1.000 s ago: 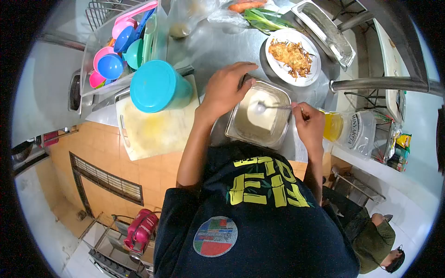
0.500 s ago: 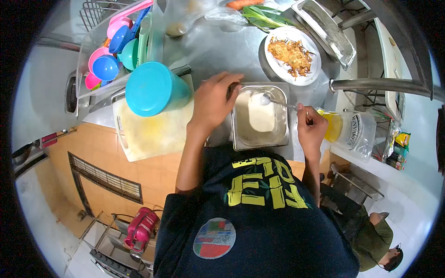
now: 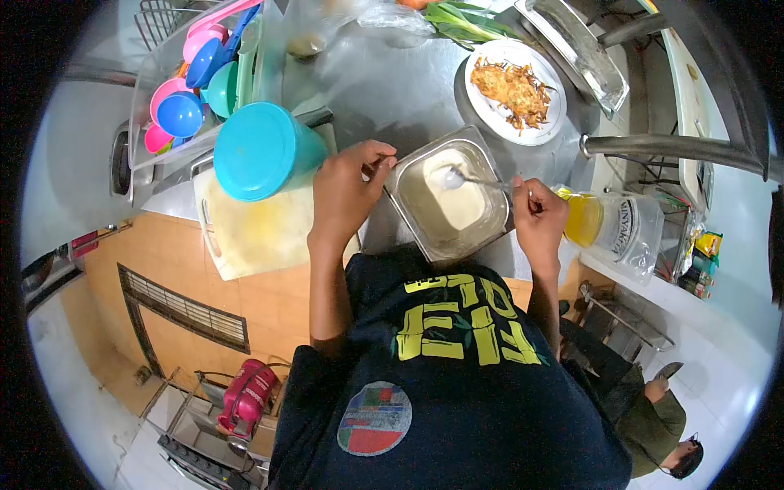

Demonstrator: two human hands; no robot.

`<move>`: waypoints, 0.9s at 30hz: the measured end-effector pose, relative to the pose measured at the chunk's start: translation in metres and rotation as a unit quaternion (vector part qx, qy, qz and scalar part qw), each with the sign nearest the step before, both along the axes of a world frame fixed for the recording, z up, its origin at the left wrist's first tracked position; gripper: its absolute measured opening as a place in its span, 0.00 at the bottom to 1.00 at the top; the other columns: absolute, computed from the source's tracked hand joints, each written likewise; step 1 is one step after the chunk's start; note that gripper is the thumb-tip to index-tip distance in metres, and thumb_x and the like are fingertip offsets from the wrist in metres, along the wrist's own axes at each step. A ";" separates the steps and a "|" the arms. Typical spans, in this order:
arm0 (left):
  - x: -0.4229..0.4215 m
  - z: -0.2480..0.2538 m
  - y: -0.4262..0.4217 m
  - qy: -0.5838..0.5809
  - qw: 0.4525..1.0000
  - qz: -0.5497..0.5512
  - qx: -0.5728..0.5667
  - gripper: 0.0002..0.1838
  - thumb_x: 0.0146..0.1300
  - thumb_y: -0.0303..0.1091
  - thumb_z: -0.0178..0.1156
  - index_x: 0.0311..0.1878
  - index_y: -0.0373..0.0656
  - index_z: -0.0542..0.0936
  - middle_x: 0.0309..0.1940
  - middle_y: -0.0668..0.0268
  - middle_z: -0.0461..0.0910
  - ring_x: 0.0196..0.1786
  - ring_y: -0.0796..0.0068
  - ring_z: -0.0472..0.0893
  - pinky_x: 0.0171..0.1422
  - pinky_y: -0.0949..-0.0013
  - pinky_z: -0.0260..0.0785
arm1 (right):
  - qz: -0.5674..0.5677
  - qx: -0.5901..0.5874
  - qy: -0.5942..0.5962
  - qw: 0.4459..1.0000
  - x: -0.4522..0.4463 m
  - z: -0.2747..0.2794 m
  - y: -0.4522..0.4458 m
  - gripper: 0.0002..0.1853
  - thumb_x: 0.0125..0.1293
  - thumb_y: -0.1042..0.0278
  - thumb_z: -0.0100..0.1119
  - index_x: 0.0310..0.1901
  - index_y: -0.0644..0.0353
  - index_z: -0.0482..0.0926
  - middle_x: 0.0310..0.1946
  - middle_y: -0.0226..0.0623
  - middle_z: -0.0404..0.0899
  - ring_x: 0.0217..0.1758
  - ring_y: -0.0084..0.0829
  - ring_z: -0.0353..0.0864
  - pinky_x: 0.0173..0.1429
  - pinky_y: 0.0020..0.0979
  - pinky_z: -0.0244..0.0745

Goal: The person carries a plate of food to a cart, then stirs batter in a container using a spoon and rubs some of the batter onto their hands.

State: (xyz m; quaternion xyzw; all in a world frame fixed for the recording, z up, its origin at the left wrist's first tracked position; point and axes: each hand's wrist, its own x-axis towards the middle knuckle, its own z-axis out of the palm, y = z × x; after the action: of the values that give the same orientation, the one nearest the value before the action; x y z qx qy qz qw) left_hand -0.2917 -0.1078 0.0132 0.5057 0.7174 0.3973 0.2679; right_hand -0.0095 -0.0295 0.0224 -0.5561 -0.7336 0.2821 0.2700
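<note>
A steel food pan [image 3: 451,242] with pale, creamy batter [image 3: 454,204] in it stands turned at an angle in front of my body. My right hand [image 3: 539,216] is closed on the handle of a metal spoon [image 3: 482,181]; its bowl end dips into the batter. At the pan's left rim, my left hand [image 3: 349,192] has its thumb and forefinger curled together on the edge. Left of that hand, a tub with a turquoise lid [image 3: 255,151] rests on a stained white cutting board [image 3: 245,233].
A white plate [image 3: 480,106] of fried fritter [image 3: 514,91] lies beyond the pan. An oil pouch [image 3: 616,229] is right of my right hand. A bin of colourful scoops [image 3: 181,113] stands left; green leaves [image 3: 467,23] and a long steel tray [image 3: 576,53] lie behind. A person [image 3: 657,420] is at lower right.
The pan has turned counter-clockwise, and its left side now sits farther left. My left hand has moved left and slightly down. The spoon has shifted a little left within the batter.
</note>
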 end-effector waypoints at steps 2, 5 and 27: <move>-0.003 0.005 0.001 -0.003 1.000 -0.003 -0.011 0.05 0.67 0.30 0.67 0.43 0.43 0.87 0.37 0.60 0.88 0.34 0.66 0.87 0.41 0.64 0.77 | 0.005 0.000 -0.004 1.000 -0.004 -0.001 0.002 0.18 0.69 0.68 0.66 0.24 0.64 0.73 0.12 0.34 0.59 0.16 0.23 0.53 0.23 0.34 0.51; -0.001 0.006 -0.001 0.003 1.000 -0.021 -0.022 0.06 0.67 0.29 0.68 0.45 0.40 0.88 0.39 0.59 0.89 0.36 0.67 0.87 0.44 0.65 0.78 | 0.003 0.021 -0.008 1.000 -0.006 0.001 0.002 0.17 0.70 0.68 0.66 0.24 0.64 0.75 0.11 0.34 0.59 0.16 0.23 0.53 0.23 0.34 0.52; -0.006 0.000 -0.016 0.004 1.000 -0.010 -0.026 0.03 0.66 0.29 0.67 0.40 0.44 0.88 0.34 0.59 0.88 0.33 0.63 0.86 0.39 0.63 0.76 | 0.019 0.018 -0.034 0.999 -0.011 0.001 0.003 0.14 0.70 0.67 0.65 0.26 0.62 0.79 0.11 0.39 0.65 0.13 0.29 0.57 0.23 0.34 0.55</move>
State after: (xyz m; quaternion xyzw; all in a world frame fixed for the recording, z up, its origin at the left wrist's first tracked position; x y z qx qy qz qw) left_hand -0.2975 -0.1242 0.0131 0.5077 0.7231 0.3739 0.2822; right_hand -0.0205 -0.0268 0.0232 -0.5468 -0.7574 0.2552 0.2494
